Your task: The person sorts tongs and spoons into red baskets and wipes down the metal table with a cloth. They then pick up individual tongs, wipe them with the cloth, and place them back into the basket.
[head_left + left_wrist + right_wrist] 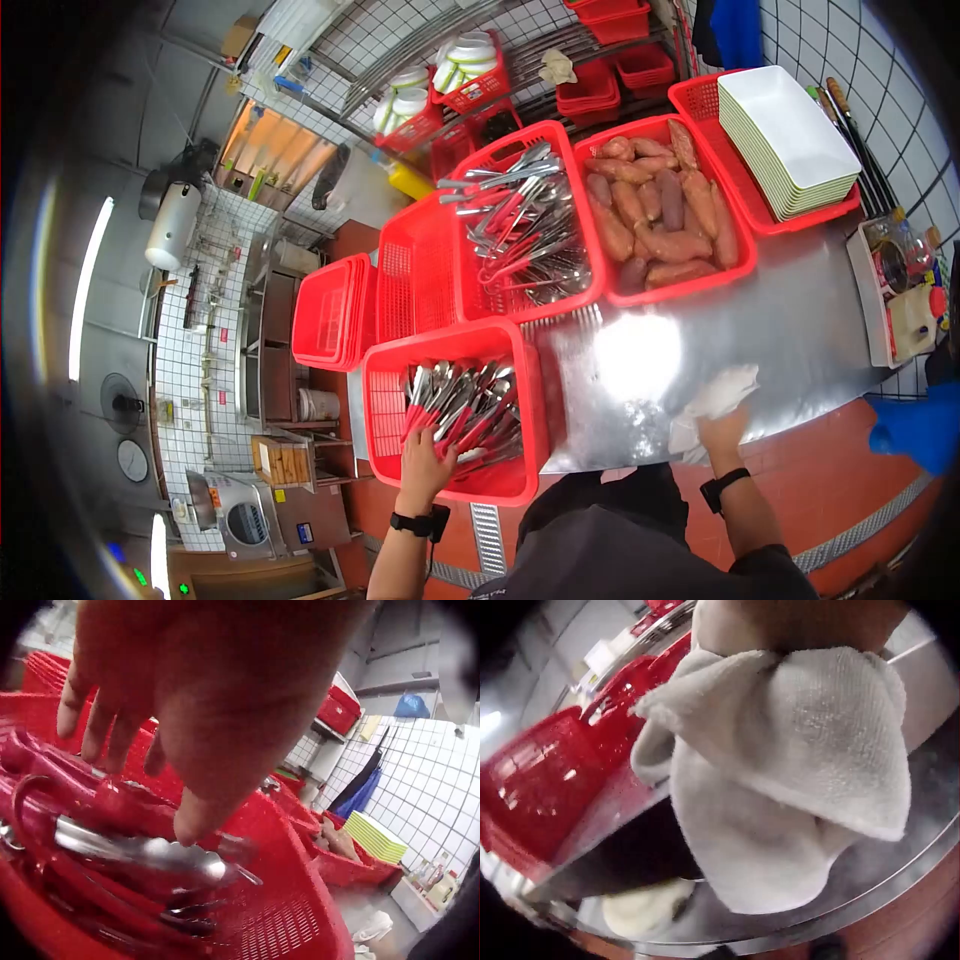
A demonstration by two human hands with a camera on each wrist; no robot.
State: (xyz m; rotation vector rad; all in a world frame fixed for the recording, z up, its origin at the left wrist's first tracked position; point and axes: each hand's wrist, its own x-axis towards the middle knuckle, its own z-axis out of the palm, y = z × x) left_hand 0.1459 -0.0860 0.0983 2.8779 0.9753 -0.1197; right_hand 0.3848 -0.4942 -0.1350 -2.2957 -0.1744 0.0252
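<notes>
In the head view my left hand reaches into the near red basket, over red-handled utensils. In the left wrist view the fingers of that hand hang down, extended, just above red handles and a shiny metal utensil; whether they touch is unclear. My right hand grips a white cloth over the steel table near its front edge. In the right wrist view the cloth hangs folded and hides the fingers.
Behind stand a red basket of metal utensils, one of sweet potatoes, and one with stacked white trays. Stacked red baskets are at the left, and a white bin of bottles is at the right of the steel table.
</notes>
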